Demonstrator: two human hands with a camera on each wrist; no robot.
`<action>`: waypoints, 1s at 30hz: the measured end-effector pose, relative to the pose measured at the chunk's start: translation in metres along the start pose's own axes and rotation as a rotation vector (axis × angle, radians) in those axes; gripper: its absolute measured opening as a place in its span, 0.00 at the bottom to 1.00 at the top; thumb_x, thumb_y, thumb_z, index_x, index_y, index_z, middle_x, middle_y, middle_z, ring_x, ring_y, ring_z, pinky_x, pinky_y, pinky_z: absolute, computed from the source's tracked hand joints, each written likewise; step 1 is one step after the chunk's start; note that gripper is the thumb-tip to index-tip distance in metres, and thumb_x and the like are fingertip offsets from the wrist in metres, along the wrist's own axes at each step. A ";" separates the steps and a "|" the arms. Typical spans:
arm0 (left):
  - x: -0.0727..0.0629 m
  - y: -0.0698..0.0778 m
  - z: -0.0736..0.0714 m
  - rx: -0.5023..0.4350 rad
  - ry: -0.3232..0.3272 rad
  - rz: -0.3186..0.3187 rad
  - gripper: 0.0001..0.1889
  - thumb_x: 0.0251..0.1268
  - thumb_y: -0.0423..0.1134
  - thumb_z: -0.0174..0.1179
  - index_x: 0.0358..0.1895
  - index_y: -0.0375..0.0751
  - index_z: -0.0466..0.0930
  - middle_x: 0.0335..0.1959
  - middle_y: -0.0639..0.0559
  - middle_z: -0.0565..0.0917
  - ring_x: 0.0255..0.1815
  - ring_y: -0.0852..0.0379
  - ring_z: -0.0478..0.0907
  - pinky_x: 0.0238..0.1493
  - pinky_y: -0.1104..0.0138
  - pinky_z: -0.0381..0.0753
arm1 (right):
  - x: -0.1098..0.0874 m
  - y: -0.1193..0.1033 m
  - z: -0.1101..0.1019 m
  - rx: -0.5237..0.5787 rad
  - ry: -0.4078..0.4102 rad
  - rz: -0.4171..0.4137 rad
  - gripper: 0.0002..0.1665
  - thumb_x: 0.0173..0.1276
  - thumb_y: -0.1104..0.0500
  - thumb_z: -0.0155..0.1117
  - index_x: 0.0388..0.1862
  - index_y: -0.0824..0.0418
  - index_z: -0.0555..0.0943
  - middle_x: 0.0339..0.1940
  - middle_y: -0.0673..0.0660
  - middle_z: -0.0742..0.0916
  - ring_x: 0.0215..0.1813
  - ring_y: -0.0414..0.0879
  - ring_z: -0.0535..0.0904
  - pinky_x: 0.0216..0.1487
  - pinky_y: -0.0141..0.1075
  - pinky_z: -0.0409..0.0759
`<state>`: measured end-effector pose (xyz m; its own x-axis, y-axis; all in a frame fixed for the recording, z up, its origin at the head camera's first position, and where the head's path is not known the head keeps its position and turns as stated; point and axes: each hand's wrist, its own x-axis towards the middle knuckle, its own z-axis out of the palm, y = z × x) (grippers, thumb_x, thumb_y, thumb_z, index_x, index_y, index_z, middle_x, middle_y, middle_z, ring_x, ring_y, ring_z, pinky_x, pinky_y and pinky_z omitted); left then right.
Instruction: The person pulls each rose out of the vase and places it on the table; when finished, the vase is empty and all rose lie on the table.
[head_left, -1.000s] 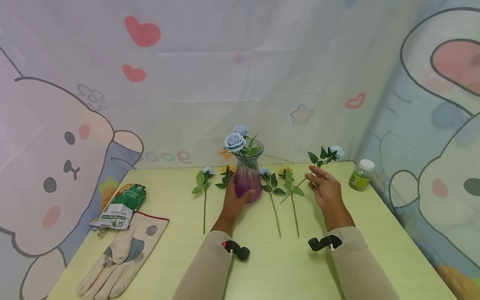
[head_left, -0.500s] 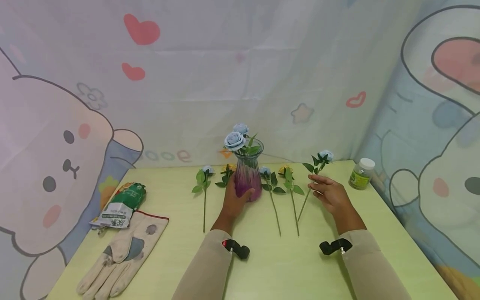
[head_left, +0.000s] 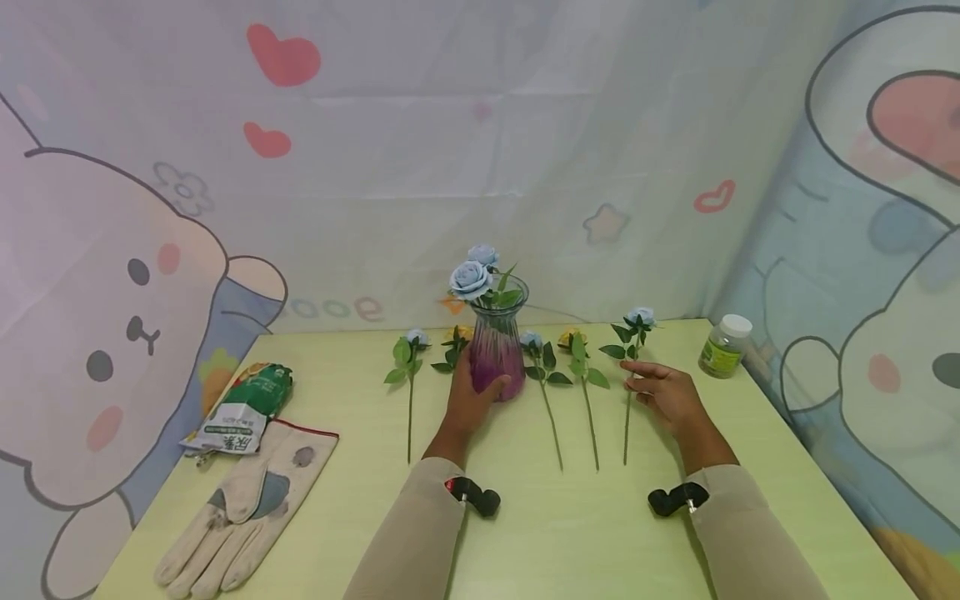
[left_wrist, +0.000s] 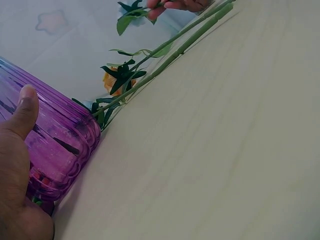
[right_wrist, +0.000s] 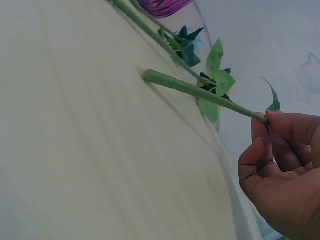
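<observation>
My left hand grips the lower body of a purple-tinted glass vase, thumb across its front. Two pale blue roses with green leaves stand in the vase. To its right, my right hand pinches the stem of another blue rose between thumb and fingers; the right wrist view shows the stem's thick cut end pointing away from the hand. Between the vase and that rose lie a blue rose and a yellow rose. Left of the vase lie a blue rose and a partly hidden yellow rose.
A green-and-white packet and a stained work glove lie on the table's left side. A white-capped bottle stands near the right back edge. A printed curtain hangs behind the table.
My right hand has shifted right and slightly towards me. The rose in it has swung from slanting leftward to roughly in line with the lying stems. My left hand and the vase stay put.
</observation>
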<state>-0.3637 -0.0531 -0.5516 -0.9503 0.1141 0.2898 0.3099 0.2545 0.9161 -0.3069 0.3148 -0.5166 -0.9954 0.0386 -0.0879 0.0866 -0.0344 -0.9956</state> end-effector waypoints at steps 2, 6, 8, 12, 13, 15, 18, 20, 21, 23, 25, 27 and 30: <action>-0.001 0.000 0.000 -0.001 0.000 -0.005 0.55 0.72 0.52 0.74 0.90 0.38 0.47 0.89 0.37 0.58 0.91 0.37 0.55 0.91 0.43 0.55 | 0.001 0.003 0.000 -0.041 0.007 -0.004 0.23 0.81 0.64 0.67 0.72 0.59 0.84 0.60 0.36 0.90 0.53 0.36 0.90 0.54 0.32 0.87; -0.002 0.001 0.000 0.009 -0.006 -0.016 0.55 0.73 0.53 0.73 0.91 0.41 0.46 0.90 0.39 0.57 0.92 0.38 0.54 0.91 0.44 0.55 | 0.001 0.009 0.001 -0.128 0.033 -0.021 0.25 0.82 0.63 0.66 0.75 0.64 0.81 0.60 0.40 0.91 0.48 0.33 0.89 0.52 0.30 0.86; -0.002 0.002 0.000 0.004 -0.008 -0.019 0.55 0.73 0.53 0.73 0.91 0.42 0.46 0.90 0.39 0.57 0.92 0.38 0.54 0.91 0.43 0.55 | 0.000 0.011 0.000 -0.182 0.045 -0.041 0.25 0.82 0.63 0.66 0.75 0.65 0.81 0.65 0.49 0.90 0.48 0.31 0.88 0.51 0.29 0.86; -0.003 0.004 0.001 -0.005 -0.001 -0.032 0.55 0.74 0.53 0.72 0.91 0.44 0.45 0.90 0.41 0.57 0.92 0.39 0.54 0.91 0.43 0.56 | -0.001 0.014 -0.001 -0.277 0.038 -0.073 0.26 0.82 0.61 0.67 0.75 0.67 0.80 0.76 0.66 0.83 0.51 0.28 0.86 0.52 0.25 0.85; -0.003 0.004 0.002 -0.006 0.002 -0.033 0.55 0.74 0.53 0.73 0.91 0.44 0.46 0.90 0.41 0.57 0.91 0.39 0.54 0.91 0.43 0.56 | -0.001 0.015 -0.002 -0.300 0.032 -0.076 0.27 0.82 0.61 0.67 0.75 0.67 0.80 0.77 0.68 0.81 0.53 0.28 0.85 0.52 0.25 0.85; -0.003 0.005 0.002 -0.004 0.005 -0.040 0.54 0.74 0.52 0.73 0.91 0.44 0.46 0.90 0.41 0.57 0.91 0.39 0.55 0.91 0.44 0.56 | -0.001 0.016 -0.002 -0.345 0.017 -0.074 0.28 0.82 0.60 0.66 0.76 0.67 0.79 0.78 0.70 0.80 0.56 0.30 0.84 0.53 0.24 0.84; -0.003 0.007 0.001 -0.002 0.006 -0.050 0.54 0.73 0.52 0.73 0.91 0.45 0.46 0.91 0.42 0.57 0.92 0.40 0.55 0.91 0.45 0.56 | -0.002 0.017 -0.005 -0.403 -0.008 -0.069 0.30 0.82 0.59 0.65 0.79 0.66 0.76 0.77 0.72 0.80 0.56 0.36 0.87 0.53 0.25 0.84; -0.003 0.008 0.000 -0.009 0.004 -0.056 0.54 0.73 0.51 0.73 0.91 0.46 0.46 0.91 0.42 0.57 0.92 0.40 0.54 0.91 0.45 0.55 | -0.002 0.017 -0.006 -0.417 -0.019 -0.067 0.31 0.83 0.59 0.63 0.80 0.64 0.75 0.75 0.73 0.81 0.54 0.39 0.89 0.53 0.26 0.84; -0.003 0.008 0.000 -0.011 0.003 -0.057 0.54 0.73 0.51 0.73 0.91 0.46 0.46 0.91 0.42 0.57 0.92 0.40 0.54 0.91 0.45 0.55 | -0.003 0.018 -0.007 -0.424 -0.022 -0.068 0.30 0.83 0.59 0.63 0.81 0.64 0.75 0.74 0.74 0.82 0.53 0.39 0.90 0.52 0.26 0.84; -0.003 0.008 0.000 -0.018 0.001 -0.054 0.54 0.73 0.51 0.73 0.91 0.45 0.46 0.91 0.41 0.57 0.92 0.39 0.54 0.91 0.44 0.55 | -0.002 0.018 -0.007 -0.430 -0.017 -0.078 0.30 0.83 0.59 0.64 0.80 0.64 0.76 0.72 0.73 0.83 0.51 0.36 0.89 0.51 0.26 0.84; -0.003 0.007 0.001 -0.022 0.000 -0.054 0.55 0.73 0.51 0.74 0.91 0.45 0.46 0.90 0.41 0.57 0.92 0.39 0.54 0.91 0.44 0.55 | -0.002 0.019 -0.007 -0.444 -0.009 -0.092 0.30 0.82 0.59 0.67 0.78 0.65 0.77 0.70 0.73 0.85 0.48 0.33 0.87 0.48 0.27 0.84; -0.004 0.007 0.001 -0.030 0.001 -0.056 0.55 0.73 0.51 0.74 0.91 0.45 0.46 0.90 0.41 0.57 0.91 0.39 0.54 0.91 0.45 0.55 | -0.002 0.020 -0.007 -0.449 -0.002 -0.106 0.29 0.80 0.60 0.69 0.76 0.66 0.79 0.68 0.72 0.86 0.47 0.32 0.85 0.45 0.29 0.83; -0.005 0.007 0.002 -0.042 0.001 -0.062 0.55 0.73 0.51 0.74 0.91 0.45 0.46 0.91 0.42 0.57 0.92 0.40 0.54 0.91 0.45 0.55 | -0.002 0.020 -0.006 -0.449 0.007 -0.118 0.29 0.78 0.62 0.71 0.74 0.68 0.80 0.64 0.73 0.87 0.46 0.35 0.83 0.40 0.32 0.82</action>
<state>-0.3567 -0.0503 -0.5468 -0.9677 0.0987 0.2321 0.2487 0.2208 0.9431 -0.3033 0.3200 -0.5361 -0.9993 0.0233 0.0285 -0.0165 0.4068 -0.9134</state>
